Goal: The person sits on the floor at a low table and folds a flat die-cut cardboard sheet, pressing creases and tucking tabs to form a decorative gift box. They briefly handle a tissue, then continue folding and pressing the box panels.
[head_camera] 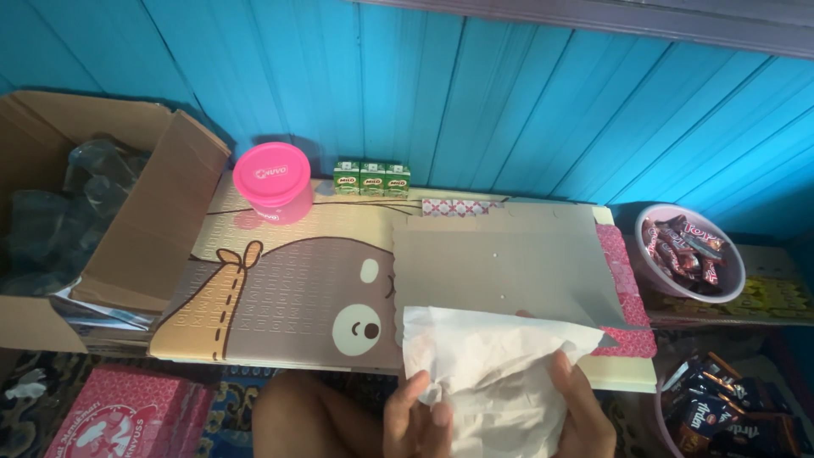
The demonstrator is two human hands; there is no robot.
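Both my hands grip a crumpled white plastic bag (487,365) at the bottom middle of the head view. My left hand (415,420) pinches its lower left edge; my right hand (585,416) clasps its right side. The bag rests partly over a grey cardboard sheet (500,263) lying on a low table (288,288) covered with a brown bear-pattern mat. My bare knee (314,420) shows just left of the hands.
A pink lidded tub (273,180) and three small green drink cartons (371,180) stand at the table's back. An open cardboard box (127,220) with plastic wrap sits left. Pink bowls of snack packets (688,250) lie right. A pink box (119,420) lies bottom left.
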